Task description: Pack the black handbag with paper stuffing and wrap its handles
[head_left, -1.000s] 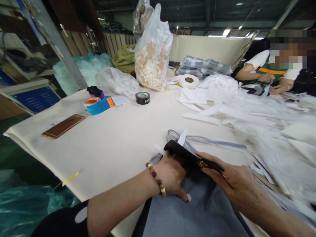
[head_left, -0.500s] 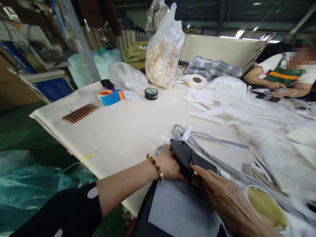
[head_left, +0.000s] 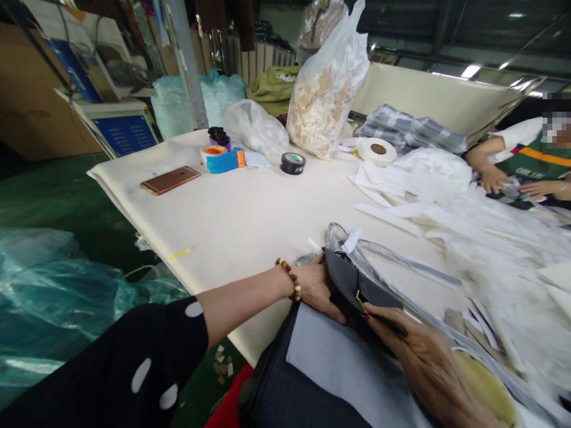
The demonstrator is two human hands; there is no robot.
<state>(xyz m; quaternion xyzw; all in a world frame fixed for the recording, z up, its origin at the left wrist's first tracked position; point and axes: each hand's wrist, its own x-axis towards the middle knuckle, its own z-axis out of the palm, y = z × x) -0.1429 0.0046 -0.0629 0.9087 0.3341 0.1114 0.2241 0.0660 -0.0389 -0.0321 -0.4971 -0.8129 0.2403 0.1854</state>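
A black leather bag (head_left: 272, 380) stands at the table's near edge, with a grey sheet (head_left: 328, 353) lying over its side. My left hand (head_left: 314, 289), a beaded bracelet at the wrist, grips the bag's upper dark part, fingers partly hidden beneath it. My right hand (head_left: 417, 348) pinches the black strap (head_left: 392, 324) by a gold-coloured buckle (head_left: 360, 301); its fingertips touch the metal. Just beyond the hands, a plastic-wrapped strap (head_left: 401, 261) and a small white tag (head_left: 351, 239) rest on the table.
A phone (head_left: 170, 180), a blue tape roll (head_left: 225, 161) and a black tape roll (head_left: 293, 163) lie farther back on the table (head_left: 232, 220). White wrapping (head_left: 499, 238) spreads on the right, near a yellowish round container (head_left: 484, 389). A co-worker (head_left: 526, 160) handles material at far right.
The view has turned left, so the scene sits farther right. My right fingers have shifted slightly at the buckle, and more of the strap shows. My left hand keeps its hold.
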